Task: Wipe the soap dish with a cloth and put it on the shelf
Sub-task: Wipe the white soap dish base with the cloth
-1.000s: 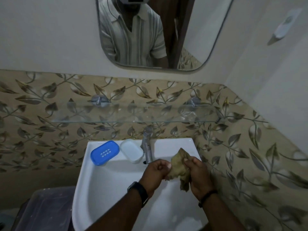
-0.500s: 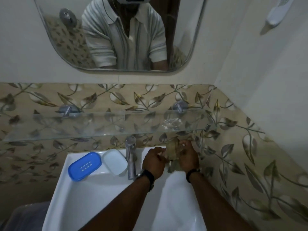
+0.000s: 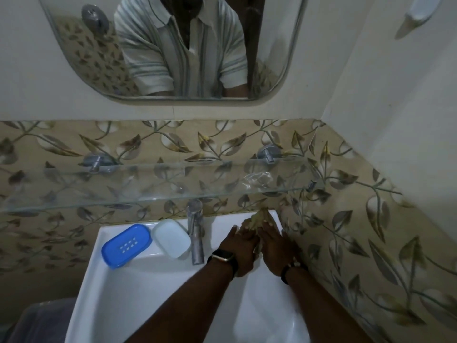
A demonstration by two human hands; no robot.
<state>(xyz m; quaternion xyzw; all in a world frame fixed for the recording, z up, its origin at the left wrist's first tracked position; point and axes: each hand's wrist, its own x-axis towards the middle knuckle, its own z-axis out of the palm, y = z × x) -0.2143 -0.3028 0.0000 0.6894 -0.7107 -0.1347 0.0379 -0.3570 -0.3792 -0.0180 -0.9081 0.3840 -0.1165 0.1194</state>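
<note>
The soap dish lies in two parts on the sink's back rim, left of the tap: a blue perforated piece (image 3: pixel 126 246) and a white piece (image 3: pixel 171 238). A crumpled yellowish cloth (image 3: pixel 259 217) rests on the rim's back right corner. My left hand (image 3: pixel 241 246) and my right hand (image 3: pixel 277 246) lie side by side on the cloth, fingers stretched over it and holding it down. Most of the cloth is hidden under them. The glass shelf (image 3: pixel 123 184) runs along the wall just above the sink.
A chrome tap (image 3: pixel 195 231) stands between the soap dish and my hands. A clear plastic wrapper (image 3: pixel 257 179) sits on the shelf's right part. The white sink (image 3: pixel 148 293) abuts the tiled right wall. A mirror (image 3: pixel 173 45) hangs above; a grey bin (image 3: pixel 37 323) is at lower left.
Both hands carried the cloth from over the basin back to the sink's right rear corner and lowered it onto the rim. The soap dish parts have not moved.
</note>
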